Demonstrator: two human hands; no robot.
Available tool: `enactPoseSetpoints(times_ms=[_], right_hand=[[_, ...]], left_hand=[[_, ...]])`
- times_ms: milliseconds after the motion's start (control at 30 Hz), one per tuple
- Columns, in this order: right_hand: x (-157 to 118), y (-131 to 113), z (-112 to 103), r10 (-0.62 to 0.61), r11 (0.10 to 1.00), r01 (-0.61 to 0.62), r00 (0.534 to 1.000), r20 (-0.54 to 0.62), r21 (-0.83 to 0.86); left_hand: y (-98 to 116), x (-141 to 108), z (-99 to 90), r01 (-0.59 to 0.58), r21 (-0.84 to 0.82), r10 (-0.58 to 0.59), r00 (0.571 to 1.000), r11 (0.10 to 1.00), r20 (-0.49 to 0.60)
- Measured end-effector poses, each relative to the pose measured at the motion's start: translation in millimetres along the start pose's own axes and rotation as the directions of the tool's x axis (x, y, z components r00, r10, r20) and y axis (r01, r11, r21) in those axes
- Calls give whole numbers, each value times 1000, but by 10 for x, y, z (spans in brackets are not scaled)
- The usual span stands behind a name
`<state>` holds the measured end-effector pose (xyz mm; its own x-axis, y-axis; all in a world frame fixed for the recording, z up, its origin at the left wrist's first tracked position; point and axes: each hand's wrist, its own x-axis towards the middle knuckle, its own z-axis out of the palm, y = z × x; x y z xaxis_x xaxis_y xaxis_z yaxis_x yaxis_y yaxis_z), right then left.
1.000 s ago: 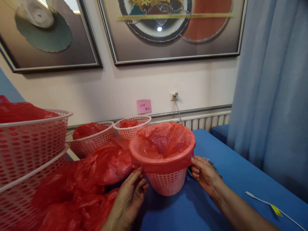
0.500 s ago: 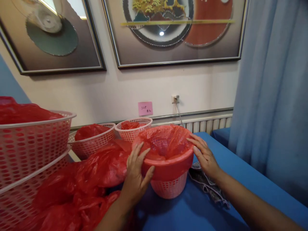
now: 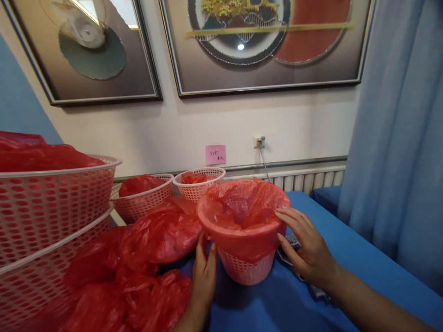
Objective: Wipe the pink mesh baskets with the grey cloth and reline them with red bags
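Note:
A pink perforated basket (image 3: 246, 269) stands upright on the blue surface, lined with a red plastic bag (image 3: 242, 237) that is folded over its rim and hangs down outside. My left hand (image 3: 205, 272) is at the basket's left side, below the rim, its fingers apart and pointing up. On the right, my right hand (image 3: 308, 246) has its fingers spread, the fingertips at the bag-covered rim. Neither hand is closed round anything. Crumpled red bags (image 3: 152, 249) lie left of my left hand. A grey cloth (image 3: 294, 242) lies partly hidden behind my right hand.
Large stacked pink baskets (image 3: 51, 207) with red bags stand at the far left. Two smaller baskets (image 3: 148, 203) with red bags sit by the wall. A pink note (image 3: 215, 155), a socket (image 3: 259, 142) and framed pictures are on the wall. A blue curtain (image 3: 398, 138) hangs right.
My left hand has moved from the rim down to the basket's side. My right hand has shifted slightly lower along the right side. The view has turned slightly left.

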<state>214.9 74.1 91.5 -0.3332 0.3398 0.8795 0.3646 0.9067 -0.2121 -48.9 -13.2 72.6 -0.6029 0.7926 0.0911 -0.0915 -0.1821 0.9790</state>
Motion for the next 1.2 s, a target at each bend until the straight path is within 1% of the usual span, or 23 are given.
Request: enactPoseSetpoints(times_ms=[67, 100, 167, 233, 300, 367, 467, 533, 600, 700, 767, 867, 933, 1000, 1100, 1200], right_hand=[[14, -27, -3, -21, 1000, 21, 1000, -2, -14], [21, -40, 1, -33, 999, 34, 999, 9, -9], [36, -64, 20, -58, 998, 58, 998, 33, 10], [50, -91, 45, -73, 997, 73, 997, 36, 17], [52, -132, 60, -88, 996, 88, 996, 19, 18], [25, -194, 58, -128, 992, 128, 992, -5, 12], [-91, -305, 40, -242, 970, 242, 969, -57, -15], [-203, -359, 30, -305, 952, 303, 948, -89, -33], [-308, -383, 22, -328, 945, 324, 939, -108, -51], [-394, -377, 9, -334, 942, 325, 935, -119, -83], [-401, -366, -3, -325, 945, 316, 938, -119, -86], [-400, -362, -27, -296, 954, 289, 950, -99, -81], [-416, -356, -42, -273, 960, 267, 959, -80, -79], [-417, -319, -50, -227, 972, 221, 971, -76, -84], [-292, -146, -48, -100, 991, 90, 989, -109, -100], [14, 182, -41, 38, 996, -50, 987, -157, -70]], left_hand=[[-123, -36, -33, -113, 105, 117, 993, 988, -33], [-176, -44, -47, -173, 155, 179, 983, 973, -25], [-257, -41, -64, -272, 227, 273, 962, 935, 31], [-307, -29, -68, -326, 280, 313, 945, 903, 93], [-333, -32, -86, -334, 309, 315, 942, 890, 112], [-343, -73, -142, -333, 312, 324, 943, 890, 80], [-335, -213, -287, -329, 294, 336, 941, 898, 26], [-310, -330, -376, -329, 280, 332, 942, 902, 39], [-273, -433, -421, -345, 262, 340, 938, 901, 67], [-229, -521, -411, -372, 221, 369, 928, 902, 56], [-221, -529, -396, -369, 199, 363, 929, 908, 68], [-237, -496, -414, -353, 188, 337, 935, 917, 112], [-258, -466, -440, -353, 188, 339, 935, 917, 104], [-288, -442, -449, -357, 187, 346, 934, 915, 93], [-365, -421, -409, -404, 207, 392, 915, 891, 99], [-497, -419, -349, -466, 290, 438, 885, 836, 160]])
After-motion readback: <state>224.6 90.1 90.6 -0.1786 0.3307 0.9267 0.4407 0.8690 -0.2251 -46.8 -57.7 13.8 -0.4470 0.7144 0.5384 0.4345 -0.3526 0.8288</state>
